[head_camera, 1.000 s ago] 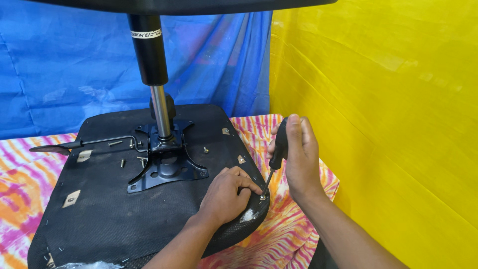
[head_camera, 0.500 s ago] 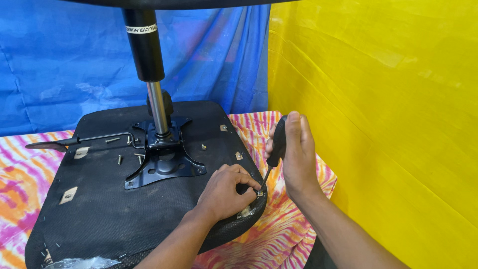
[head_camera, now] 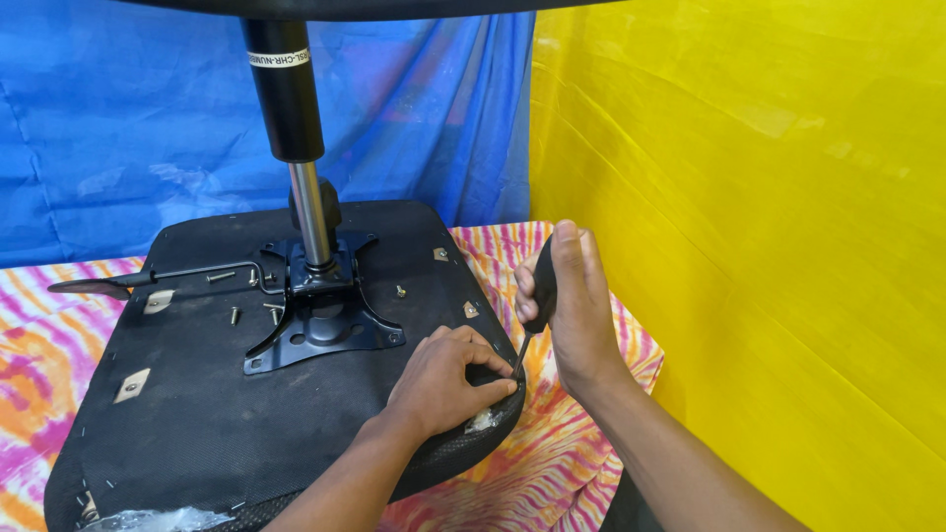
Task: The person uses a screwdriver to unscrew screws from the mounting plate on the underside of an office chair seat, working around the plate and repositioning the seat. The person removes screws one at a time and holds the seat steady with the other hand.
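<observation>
An upturned black office-chair seat [head_camera: 197, 414] lies on a tie-dye cloth, its underside up. A black metal mounting plate [head_camera: 320, 325] with a gas-lift column [head_camera: 296, 128] stands in its middle. My right hand [head_camera: 572, 305] grips a black-handled screwdriver [head_camera: 540, 296], held nearly upright with its tip at the seat's near-right edge. My left hand [head_camera: 443, 379] rests on that same edge, fingers pinched right beside the tip; whatever they pinch is hidden.
Loose screws [head_camera: 235, 315] and small metal tabs [head_camera: 131, 384] lie on the seat bottom. A black lever [head_camera: 99, 288] sticks out to the left. A yellow sheet [head_camera: 749, 197] hangs close on the right, a blue one [head_camera: 128, 118] behind. The tie-dye cloth [head_camera: 30, 345] covers the surface.
The view has shifted slightly. Both hands stay at the seat's near-right edge, with the screwdriver still upright; no clear change in grip.
</observation>
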